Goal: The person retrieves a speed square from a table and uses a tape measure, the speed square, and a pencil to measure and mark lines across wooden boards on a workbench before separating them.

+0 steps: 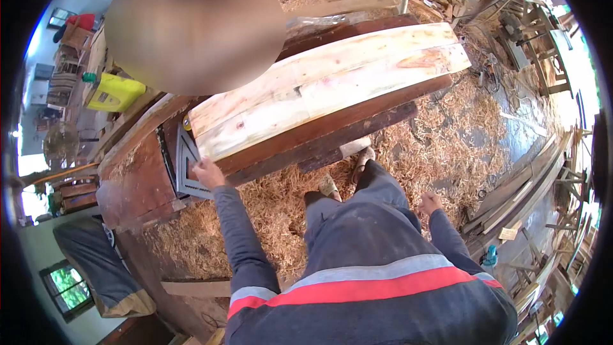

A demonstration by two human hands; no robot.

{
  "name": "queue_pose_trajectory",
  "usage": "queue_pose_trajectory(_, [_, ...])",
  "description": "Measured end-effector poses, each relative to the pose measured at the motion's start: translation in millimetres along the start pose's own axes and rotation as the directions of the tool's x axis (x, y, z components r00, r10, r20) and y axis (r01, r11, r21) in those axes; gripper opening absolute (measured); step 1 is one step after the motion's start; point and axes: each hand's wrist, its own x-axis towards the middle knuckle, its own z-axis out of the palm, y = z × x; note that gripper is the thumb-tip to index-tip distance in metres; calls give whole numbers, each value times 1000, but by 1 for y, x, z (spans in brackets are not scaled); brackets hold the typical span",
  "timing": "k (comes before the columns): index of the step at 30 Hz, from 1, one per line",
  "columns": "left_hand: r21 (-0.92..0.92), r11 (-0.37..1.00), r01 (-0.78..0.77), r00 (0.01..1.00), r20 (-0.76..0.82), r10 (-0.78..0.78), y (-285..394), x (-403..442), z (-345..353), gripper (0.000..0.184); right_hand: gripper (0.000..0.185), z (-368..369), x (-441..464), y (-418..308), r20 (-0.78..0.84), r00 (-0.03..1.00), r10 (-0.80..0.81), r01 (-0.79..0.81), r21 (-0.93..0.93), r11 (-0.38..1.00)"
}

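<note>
My left hand [209,174] is at the near left corner of a pale wooden board [306,92], with its fingers closed on the edge of a grey metal square [182,165]. The square lies on the reddish-brown workbench [137,176], beside the board's left end. The board rests along the dark wooden bench top and shows a lengthwise seam. My right hand [431,202] hangs by my right side above the shavings, its fingers curled in with nothing visible in them.
Wood shavings [447,134] cover the floor around my feet. A yellow container [116,92] stands at the upper left. Long planks [517,185] lie on the right, near wooden frames. A dark cover [102,262] drapes something at the lower left.
</note>
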Motion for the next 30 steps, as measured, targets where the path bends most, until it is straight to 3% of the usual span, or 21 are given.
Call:
queue_pose_trajectory(1, [-6, 1000, -6, 1000, 10, 7, 8, 11, 8, 45, 21, -8, 10, -22, 3, 997, -77, 77, 41, 996])
queue_pose_trajectory(4, [451, 892, 34, 997, 52, -64, 73, 17, 20, 62, 19, -40, 52, -62, -31, 946, -321, 316, -117, 941])
queue_pose_trajectory(5, [498, 857, 133, 954, 169, -246, 82, 30, 27, 65, 20, -43, 44, -91, -66, 929, -364, 354, -126, 927])
queue_pose_trajectory(6, [427, 890, 159, 937, 218, -272, 39, 54, 58, 70, 20, -46, 38, -115, -106, 927, -359, 344, -135, 929])
queue_pose_trajectory(8, [473, 849, 238, 944, 92, -316, 69, 36, 58, 77, 25, -54, 38, -156, -152, 919, -365, 360, -61, 931])
queue_pose_trajectory(9, [435, 832, 343, 938, -118, -326, 75, 26, 67, 76, 25, -56, 41, -172, -170, 916, -364, 355, -81, 931])
queue_pose_trajectory(11, [513, 792, 330, 932, -42, -361, 65, 40, 67, 74, 27, -50, 52, -202, -136, 968, -210, 236, 222, 946])
queue_pose_trajectory(12, [586, 752, 302, 924, 15, -383, 61, 48, 66, 73, 27, -43, 61, -217, -141, 968, -210, 236, 209, 949])
queue_pose_trajectory(14, [557, 739, 379, 904, -53, -424, 65, 49, 68, 73, 29, -23, 85, -242, -356, 860, -365, 429, 119, 895])
queue_pose_trajectory(16, [527, 728, 438, 886, -118, -448, 74, 52, 69, 73, 31, 1, 85, -305, -397, 802, -447, 512, 72, 856])
queue_pose_trajectory(18, [408, 816, 410, 912, -154, -381, 86, 41, 62, 73, 32, 34, 110, -346, -648, 531, -546, 547, -230, 805])
queue_pose_trajectory(20, [429, 822, 374, 927, -158, -339, 80, 38, 62, 71, 33, 71, 133, -387, -770, 425, -476, 552, -196, 811])
queue_pose_trajectory(21, [453, 833, 318, 948, -152, -280, 74, 40, 62, 70, 32, 86, 135, -409, -769, 519, -374, 496, -85, 864])
queue_pose_trajectory(22, [452, 861, 233, 971, -155, -181, 67, 41, 63, 68, 32, 102, 125, -429, -746, 540, -390, 503, -86, 860])
queue_pose_trajectory(23, [457, 877, 148, 984, -160, -83, 56, 42, 66, 67, 32, 119, 115, -447, -746, 408, -526, 478, -316, 820])
queue_pose_trajectory(24, [447, 879, 165, 980, -175, -95, 42, 43, 72, 66, 33, 139, 112, -459, -699, 276, -660, 422, -529, 737])
queue_pose_trajectory(25, [438, 881, 177, 977, -187, -103, 31, 46, 76, 65, 34, 153, 131, -458, -556, 59, -829, 507, -699, 505])
queue_pose_trajectory(26, [435, 873, 221, 972, -176, -159, 25, 48, 79, 64, 34, 166, 129, -460, -540, 80, -838, 525, -692, 496])
queue_pose_trajectory(28, [441, 855, 272, 960, -180, -213, 33, 47, 77, 63, 36, 184, 116, -469, -47, 145, -988, 634, -763, 129])
queue_pose_trajectory(30, [369, 875, 312, 943, -235, -237, 54, 43, 72, 62, 32, 185, 116, -467, -41, 201, -979, 704, -689, 173])
